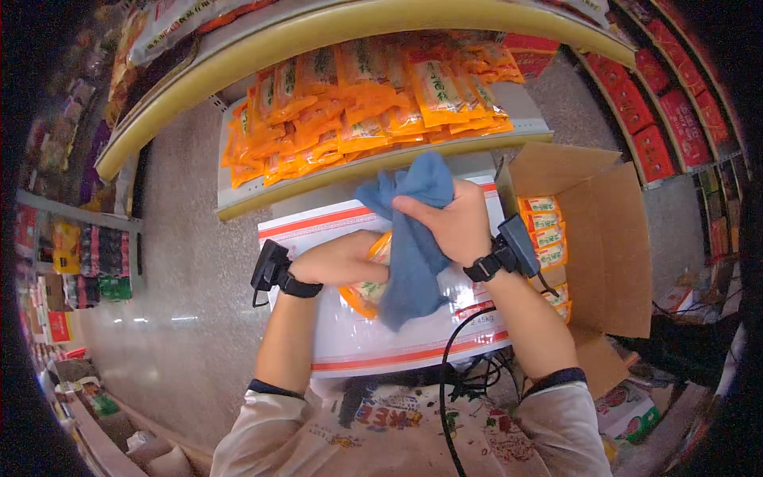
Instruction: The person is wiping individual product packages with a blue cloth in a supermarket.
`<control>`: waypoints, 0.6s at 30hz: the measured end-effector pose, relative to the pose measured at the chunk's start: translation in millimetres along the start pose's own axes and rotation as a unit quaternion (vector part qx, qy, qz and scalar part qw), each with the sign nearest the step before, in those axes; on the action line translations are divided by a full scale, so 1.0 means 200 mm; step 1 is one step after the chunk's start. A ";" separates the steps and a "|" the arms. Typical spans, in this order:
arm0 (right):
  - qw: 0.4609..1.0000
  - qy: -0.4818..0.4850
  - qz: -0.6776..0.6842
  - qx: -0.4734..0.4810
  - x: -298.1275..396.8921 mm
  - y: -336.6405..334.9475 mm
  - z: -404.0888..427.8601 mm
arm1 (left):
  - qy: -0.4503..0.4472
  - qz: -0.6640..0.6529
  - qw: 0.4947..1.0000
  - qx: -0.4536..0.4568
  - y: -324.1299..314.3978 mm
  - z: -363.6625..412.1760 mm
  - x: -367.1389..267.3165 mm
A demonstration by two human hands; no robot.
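Note:
My right hand (459, 223) grips a blue cloth (411, 256), thumb on top, and its lower end hangs down over an orange-edged noodle packet (360, 298). Around that packet my left hand (349, 262) is closed, with part of the packet covered by the cloth and by my fingers. Both are held above a white box (334, 346) with red stripes, which bears writing. A black strap with a small device is on each wrist.
Similar orange packets (369, 119) are piled on a low shelf (530, 128) ahead. An upper shelf edge (369, 21) overhangs them. To the right, an open cardboard carton (614, 250) holds several packets (545, 238). A black cable (444, 381) runs past my right forearm.

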State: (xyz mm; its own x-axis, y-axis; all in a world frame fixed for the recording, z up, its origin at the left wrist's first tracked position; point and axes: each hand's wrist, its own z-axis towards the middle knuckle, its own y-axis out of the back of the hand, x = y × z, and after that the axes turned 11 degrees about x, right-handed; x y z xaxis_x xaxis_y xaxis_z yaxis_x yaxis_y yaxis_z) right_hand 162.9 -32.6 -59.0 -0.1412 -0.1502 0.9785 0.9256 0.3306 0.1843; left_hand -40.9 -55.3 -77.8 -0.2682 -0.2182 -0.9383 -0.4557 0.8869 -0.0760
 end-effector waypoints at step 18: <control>0.980 0.009 0.183 0.073 0.06 0.03 -0.03 | -0.137 -0.234 0.942 -0.198 0.03 0.02 -0.27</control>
State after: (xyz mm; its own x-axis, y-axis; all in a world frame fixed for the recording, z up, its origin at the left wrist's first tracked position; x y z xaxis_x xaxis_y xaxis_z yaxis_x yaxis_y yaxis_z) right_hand 167.8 -37.7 -46.0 0.1979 -0.0129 0.9801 0.8529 0.4951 -0.1657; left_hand -24.7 -36.8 -28.9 0.2442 -0.3859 -0.8896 -0.7650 0.4872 -0.4213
